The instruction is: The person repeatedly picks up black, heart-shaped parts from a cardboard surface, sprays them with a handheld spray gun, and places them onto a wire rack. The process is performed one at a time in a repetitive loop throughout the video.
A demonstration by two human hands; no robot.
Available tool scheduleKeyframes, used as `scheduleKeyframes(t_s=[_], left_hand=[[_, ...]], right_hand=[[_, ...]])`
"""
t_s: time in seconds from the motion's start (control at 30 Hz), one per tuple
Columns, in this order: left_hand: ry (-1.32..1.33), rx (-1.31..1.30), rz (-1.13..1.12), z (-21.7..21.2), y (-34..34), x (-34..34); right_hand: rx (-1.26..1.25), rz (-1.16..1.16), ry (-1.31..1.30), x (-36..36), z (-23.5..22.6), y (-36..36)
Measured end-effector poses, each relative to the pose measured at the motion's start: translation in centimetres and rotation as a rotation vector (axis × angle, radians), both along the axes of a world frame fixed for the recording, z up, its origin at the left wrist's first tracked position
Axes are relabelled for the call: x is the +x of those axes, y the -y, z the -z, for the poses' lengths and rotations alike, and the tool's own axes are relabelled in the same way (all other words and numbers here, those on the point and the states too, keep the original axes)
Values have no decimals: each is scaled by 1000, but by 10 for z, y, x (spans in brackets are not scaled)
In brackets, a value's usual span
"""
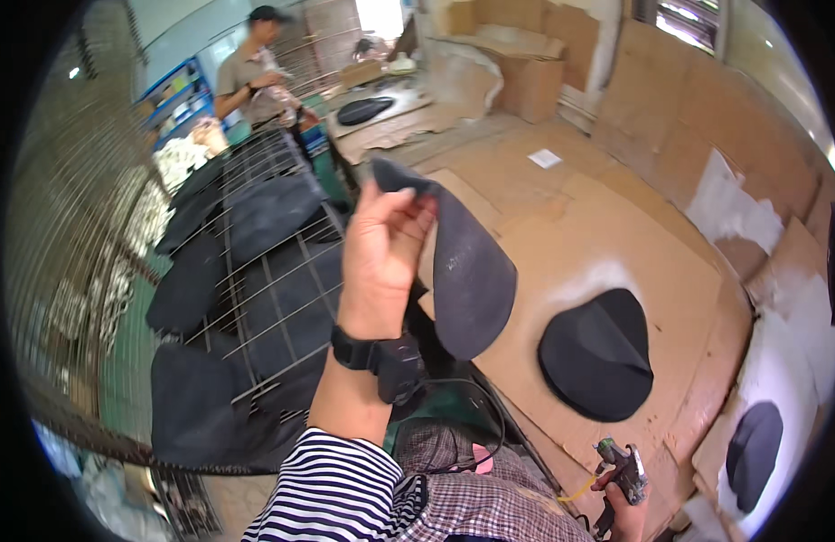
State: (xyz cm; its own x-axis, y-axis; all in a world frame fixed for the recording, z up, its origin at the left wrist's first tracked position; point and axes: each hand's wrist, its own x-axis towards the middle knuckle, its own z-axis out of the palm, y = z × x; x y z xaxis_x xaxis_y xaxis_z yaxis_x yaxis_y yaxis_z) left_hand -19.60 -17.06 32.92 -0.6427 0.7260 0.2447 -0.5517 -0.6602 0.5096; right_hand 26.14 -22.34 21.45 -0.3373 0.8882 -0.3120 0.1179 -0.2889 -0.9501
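My left hand (384, 244) is raised in the middle, its fingers pinching the upper edge of a flat, rounded black pad (474, 280). The pad hangs down on the right of the hand, its top folded over. Low at the right, my right hand (629, 517) is wrapped round the grip of a small spray gun (624, 471). A yellow hose (577, 492) runs beside it. Another rounded black pad (594, 361) lies on the cardboard-covered table (526, 217), a crease across it and whitish residue behind it.
A wire rack (271, 262) at the left carries several black pads. Cardboard sheets (698, 135) stand along the table's right side, with one black pad (755, 456) against them. Another pad (365, 110) lies on cardboard at the back. A person (259, 77) stands beyond the rack.
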Motion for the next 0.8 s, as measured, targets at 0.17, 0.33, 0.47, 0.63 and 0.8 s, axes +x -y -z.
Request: scheduleKeyframes(t_s=[0.17,0.33,0.47,0.63,0.8], left_hand=[[-201,88,-548,-12,107,-17],[-36,-240,-868,69,176,-5],[262,-499,-755,146,207,-5],[222,-448,-710,155,207,3],[336,-399,-742,158,205,18]], right_hand=[[-21,-262,102,-31,-18,-28],[71,-399,84,-56,-7,-44],[-49,-535,223,-70,-15,-55],[25,-603,211,-83,-17,-49],[-41,-612,236,-78,-17,-47]])
